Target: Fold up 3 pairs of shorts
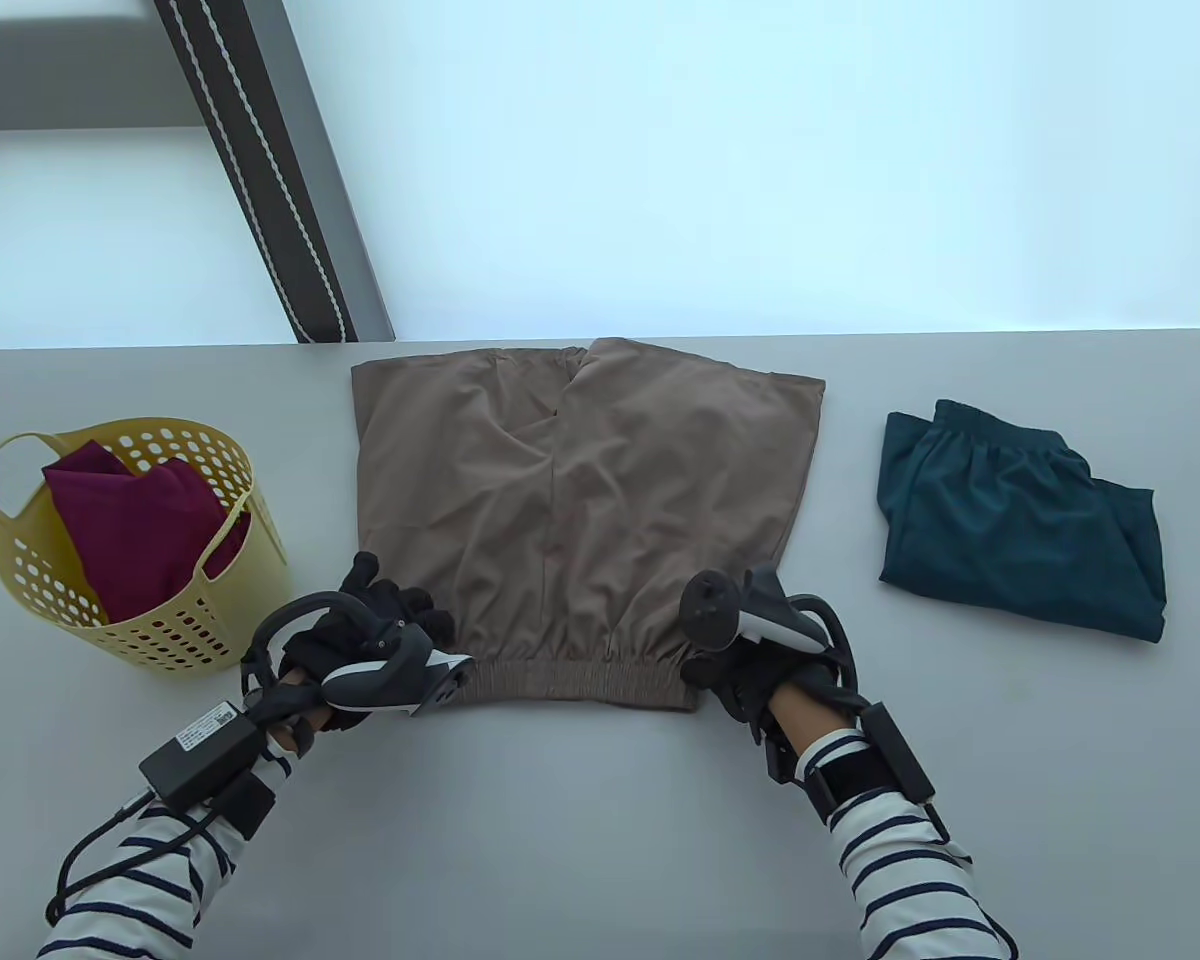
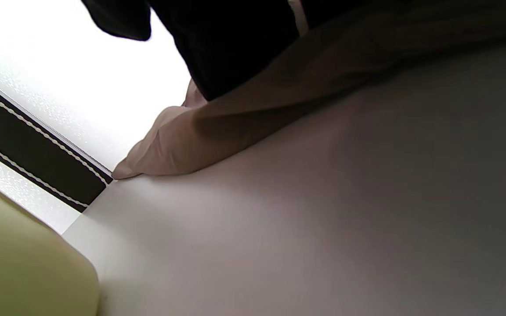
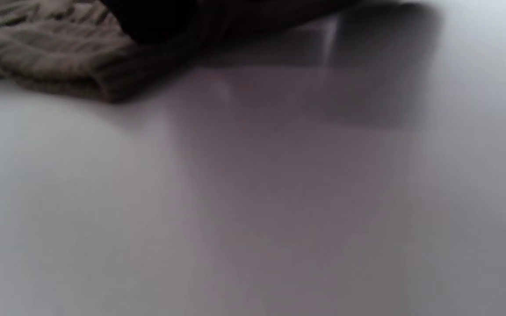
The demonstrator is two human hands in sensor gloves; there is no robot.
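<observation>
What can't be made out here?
- Left hand grip on the brown shorts: table view, tracker covers the fingers; left wrist view is dark.
- Right hand fingers: table view, tracker hides them; right wrist view is blurred.
- Maroon garment in the yellow basket: bundled, type unclear.

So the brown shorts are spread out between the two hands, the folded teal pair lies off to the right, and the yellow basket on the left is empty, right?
Not quite: the yellow basket is not empty. The table view shows a dark red garment bundled inside it. The rest holds: the brown shorts lie spread flat with the left hand and right hand at the waistband corners, and the folded teal pair lies to the right.
</observation>
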